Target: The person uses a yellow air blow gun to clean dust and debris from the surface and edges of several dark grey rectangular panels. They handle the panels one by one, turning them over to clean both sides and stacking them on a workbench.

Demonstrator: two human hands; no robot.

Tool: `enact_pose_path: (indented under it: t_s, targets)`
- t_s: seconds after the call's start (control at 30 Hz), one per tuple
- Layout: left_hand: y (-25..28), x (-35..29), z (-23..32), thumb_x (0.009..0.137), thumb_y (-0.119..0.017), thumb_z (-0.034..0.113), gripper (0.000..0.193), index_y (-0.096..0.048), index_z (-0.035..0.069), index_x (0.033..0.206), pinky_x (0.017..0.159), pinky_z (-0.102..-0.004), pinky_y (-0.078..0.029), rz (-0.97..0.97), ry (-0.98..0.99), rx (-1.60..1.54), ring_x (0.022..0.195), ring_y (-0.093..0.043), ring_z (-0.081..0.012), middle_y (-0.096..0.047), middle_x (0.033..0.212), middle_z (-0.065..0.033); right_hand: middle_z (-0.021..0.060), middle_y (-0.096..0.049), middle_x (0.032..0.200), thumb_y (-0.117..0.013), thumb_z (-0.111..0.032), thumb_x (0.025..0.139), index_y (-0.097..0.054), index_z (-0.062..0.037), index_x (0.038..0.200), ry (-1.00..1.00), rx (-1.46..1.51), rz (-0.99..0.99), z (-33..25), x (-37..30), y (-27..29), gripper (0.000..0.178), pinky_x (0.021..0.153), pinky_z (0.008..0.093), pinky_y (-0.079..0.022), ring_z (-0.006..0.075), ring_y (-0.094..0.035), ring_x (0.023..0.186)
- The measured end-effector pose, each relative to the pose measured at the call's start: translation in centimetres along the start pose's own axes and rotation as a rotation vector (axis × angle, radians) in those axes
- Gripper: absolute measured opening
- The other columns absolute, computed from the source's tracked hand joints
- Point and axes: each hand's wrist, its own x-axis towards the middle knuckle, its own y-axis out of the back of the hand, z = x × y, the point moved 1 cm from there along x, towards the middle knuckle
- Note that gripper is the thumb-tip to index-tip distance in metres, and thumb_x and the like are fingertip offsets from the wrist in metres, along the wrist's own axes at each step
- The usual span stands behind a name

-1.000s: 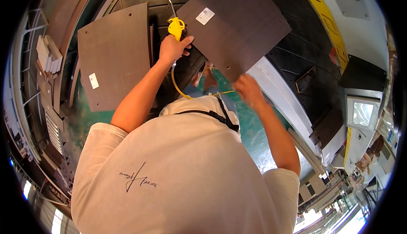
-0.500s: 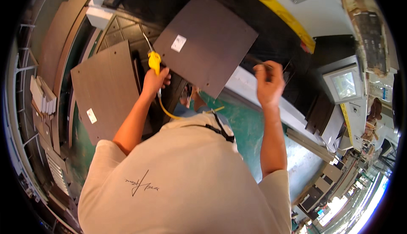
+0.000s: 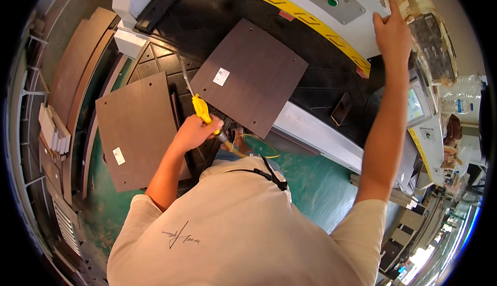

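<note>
My left hand point(image 3: 195, 132) is closed around a yellow air blow gun point(image 3: 201, 108), whose thin metal nozzle points up and away. A yellow hose trails from the gun near my waist. Just beyond the nozzle, a dark brown panel point(image 3: 253, 79) with corner holes and a white label lies on the black machine bed point(image 3: 243, 6). My right hand point(image 3: 393, 35) is raised at the upper right beside the machine's white housing, holding nothing, index finger stretched out and thumb apart. A small dark rectangular piece point(image 3: 341, 109) rests on the bed, right of the panel.
Left of me is another brown panel point(image 3: 137, 130) with a white label. Stacked boards point(image 3: 77, 63) stand at the far left. A yellow strip point(image 3: 279, 4) runs along the machine, below a plate with a green button point(image 3: 332, 1). A screen point(image 3: 415, 105) sits at the right.
My right hand has moved up and right from beside the panel to the housing. The small dark piece now shows on the bed. The blow gun has shifted slightly toward me.
</note>
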Motion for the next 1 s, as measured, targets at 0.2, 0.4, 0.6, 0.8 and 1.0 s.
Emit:
enact_pose_path:
  t_s: [0.2,0.4,0.6,0.8,1.0]
  targets:
    - [-3.0,0.2,1.7,0.106,-0.068,0.035,0.037,-0.068,-0.001,0.113,0.078,-0.0294,-0.063,-0.199,0.056,-0.664,0.085,-0.074,-0.0183,-0.074,0.105,-0.0108,0.0217,-0.046,0.163,-0.078,-0.039,0.096,-0.056,-0.0016,0.148,0.174,1.02,-0.825,-12.9,-23.6,-4.6,0.068,0.117,0.0426,-0.044,0.0334,-0.048,0.149]
    - [-4.1,1.3,2.1,0.106,-0.064,0.049,0.054,-0.07,-0.003,0.116,0.077,-0.0351,-0.064,-0.526,0.246,-0.525,0.092,-0.077,-0.0225,-0.077,0.106,-0.0147,0.016,-0.058,0.141,-0.065,-0.042,0.106,-0.042,-0.0042,0.159,-0.748,1.786,-1.25,-16.4,-38.8,-4.8,0.069,0.111,0.0408,-0.048,0.0269,-0.057,0.131]
    - [-0.6,5.4,-1.7,0.099,-0.072,0.036,0.043,-0.071,-0.002,0.12,0.097,-0.0471,-0.054,0.296,-0.336,0.502,0.117,-0.067,-0.039,-0.072,0.121,-0.0222,0.0066,-0.064,0.089,-0.052,-0.043,0.111,-0.057,-0.0088,0.111,-1.562,1.637,-1.233,-7.8,-38.8,3.0,0.035,0.056,0.03,-0.048,0.0165,-0.061,0.071]
    - [-0.3,11.3,-8.0,0.097,-0.072,0.033,0.067,-0.048,-0.002,0.149,0.123,-0.0554,-0.029,0.711,-0.292,0.622,0.151,-0.033,-0.0487,-0.04,0.161,-0.0299,0.003,-0.06,0.08,-0.05,-0.047,0.112,-0.055,-0.01,0.099,-1.281,1.322,-1.58,-2.2,-41.4,6.4,0.039,0.043,0.0289,-0.036,0.011,-0.049,0.049]
    - [-2.2,13.1,-9.9,0.106,-0.056,0.018,0.049,-0.047,-0.006,0.148,0.124,-0.0538,-0.026,1.009,-0.389,0.388,0.149,-0.035,-0.0442,-0.042,0.159,-0.0269,0.0001,-0.059,0.079,-0.051,-0.042,0.112,-0.055,-0.0068,0.116,-0.755,1.444,-1.577,-8.8,-36.3,2.1,0.036,0.053,0.0274,-0.043,0.0089,-0.053,0.057]
